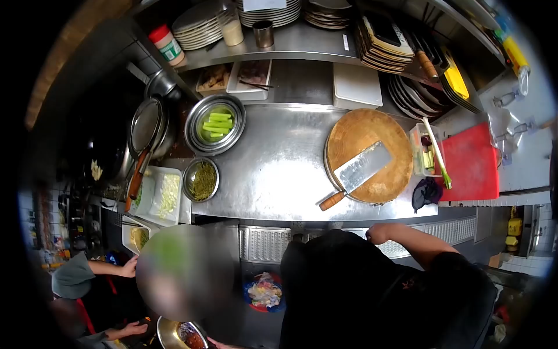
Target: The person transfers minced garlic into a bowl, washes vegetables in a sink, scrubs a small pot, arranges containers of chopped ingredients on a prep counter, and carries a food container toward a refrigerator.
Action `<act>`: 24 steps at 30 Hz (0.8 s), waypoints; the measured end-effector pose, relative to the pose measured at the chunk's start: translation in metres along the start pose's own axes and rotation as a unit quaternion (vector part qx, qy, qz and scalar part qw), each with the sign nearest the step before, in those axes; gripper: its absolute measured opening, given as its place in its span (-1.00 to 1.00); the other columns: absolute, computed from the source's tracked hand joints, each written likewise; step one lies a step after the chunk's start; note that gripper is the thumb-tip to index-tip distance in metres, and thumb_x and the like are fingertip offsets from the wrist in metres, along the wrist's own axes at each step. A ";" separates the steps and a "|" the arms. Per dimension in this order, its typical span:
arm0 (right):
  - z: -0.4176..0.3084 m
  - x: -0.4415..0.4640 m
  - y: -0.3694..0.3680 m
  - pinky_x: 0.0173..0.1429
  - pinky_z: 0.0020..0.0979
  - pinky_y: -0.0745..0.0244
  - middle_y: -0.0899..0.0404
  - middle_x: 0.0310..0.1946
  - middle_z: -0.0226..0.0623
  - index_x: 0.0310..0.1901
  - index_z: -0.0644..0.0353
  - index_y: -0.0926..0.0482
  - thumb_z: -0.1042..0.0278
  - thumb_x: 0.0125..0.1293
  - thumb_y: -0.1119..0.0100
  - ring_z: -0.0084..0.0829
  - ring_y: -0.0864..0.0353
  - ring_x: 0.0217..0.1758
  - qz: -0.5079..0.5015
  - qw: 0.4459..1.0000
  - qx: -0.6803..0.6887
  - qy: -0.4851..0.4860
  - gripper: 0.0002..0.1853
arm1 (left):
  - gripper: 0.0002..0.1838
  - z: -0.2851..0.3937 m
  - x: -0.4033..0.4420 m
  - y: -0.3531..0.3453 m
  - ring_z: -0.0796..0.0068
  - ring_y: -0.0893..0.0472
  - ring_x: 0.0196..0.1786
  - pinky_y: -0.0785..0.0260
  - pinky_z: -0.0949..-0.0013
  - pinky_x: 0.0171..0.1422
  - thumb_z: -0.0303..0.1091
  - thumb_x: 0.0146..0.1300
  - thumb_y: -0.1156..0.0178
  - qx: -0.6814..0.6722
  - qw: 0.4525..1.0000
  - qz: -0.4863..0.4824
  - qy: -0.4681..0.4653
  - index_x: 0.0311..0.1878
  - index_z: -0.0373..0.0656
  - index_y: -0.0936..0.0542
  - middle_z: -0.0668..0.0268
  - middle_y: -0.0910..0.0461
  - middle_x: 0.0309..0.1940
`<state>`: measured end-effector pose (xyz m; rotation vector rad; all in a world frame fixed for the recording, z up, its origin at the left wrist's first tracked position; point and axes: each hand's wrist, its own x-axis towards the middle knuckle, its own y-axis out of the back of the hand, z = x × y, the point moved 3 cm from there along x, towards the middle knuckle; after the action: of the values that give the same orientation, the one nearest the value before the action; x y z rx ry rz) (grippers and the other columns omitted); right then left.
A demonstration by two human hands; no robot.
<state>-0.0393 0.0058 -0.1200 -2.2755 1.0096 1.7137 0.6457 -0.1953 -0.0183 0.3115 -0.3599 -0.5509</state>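
Note:
My right hand (381,232) is closed at the front of my black shirt, just off the near edge of the steel counter (267,168). Its fingers curl away from view, so anything inside them is hidden. My left hand does not show. Beyond my right hand, a cleaver (365,167) lies untouched on the round wooden chopping block (389,134), its handle past the rim toward me. A black cloth (426,194) sits crumpled beside the block. To its right, a spring onion (437,154) leans across a clear tub (419,139).
Left on the counter stand a bowl of cut green stalks (218,125), a bowl of green strips (202,181) and a white tub (168,198). A red board (471,166) lies right; plates (197,29) fill the shelf. At lower left, co-workers' hands (131,267) surround a metal pot (168,334).

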 end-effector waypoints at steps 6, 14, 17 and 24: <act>-0.073 -0.095 0.111 0.01 -0.26 -0.58 -0.72 -0.27 -0.23 0.01 0.14 -0.61 0.06 0.49 -0.11 -0.30 -0.72 -0.18 0.183 0.959 0.178 0.125 -0.67 | -0.18 0.149 -0.087 -0.029 -0.12 -0.26 0.50 -0.11 -0.17 0.56 0.06 0.21 -0.31 -0.283 0.938 -0.152 0.128 0.33 -0.42 -0.41 -0.20 -0.33 0.40; -0.107 -0.099 0.139 0.20 -0.30 -0.52 -0.57 0.20 -0.21 0.21 0.19 -0.56 0.23 0.46 -0.25 -0.45 -0.63 0.10 0.366 0.763 0.431 0.312 -0.63 | -0.71 0.136 -0.147 -0.135 0.07 -0.58 0.19 -0.47 -0.06 0.39 -0.33 0.46 -0.19 -0.446 0.762 -0.412 0.223 0.09 -0.33 -0.48 0.00 -0.54 0.15; -0.111 -0.101 0.131 0.31 -0.33 -0.50 -0.45 0.31 -0.23 0.29 0.23 -0.46 0.28 0.48 -0.22 -0.40 -0.59 0.19 0.361 0.730 0.487 0.316 -0.57 | -0.80 0.198 -0.218 -0.178 0.10 -0.59 0.20 -0.47 -0.13 0.36 -0.41 0.49 -0.11 -0.403 0.726 -0.489 0.267 0.08 -0.26 -0.47 0.06 -0.57 0.15; -0.075 -0.118 0.077 0.30 -0.35 -0.53 -0.53 0.22 -0.30 0.35 0.21 -0.40 0.36 0.53 -0.11 -0.42 -0.57 0.22 0.349 0.478 0.749 0.297 -0.59 | -0.61 0.243 -0.339 -0.253 0.22 -0.61 0.23 -0.56 0.10 0.27 -0.46 0.51 -0.04 -0.263 0.514 -0.761 0.296 0.34 -0.33 -0.40 0.08 -0.56 0.21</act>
<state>-0.0378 -0.0370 0.0341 -0.9743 2.2985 -0.4828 0.1636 -0.2571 0.0190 0.1186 0.9577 -2.1856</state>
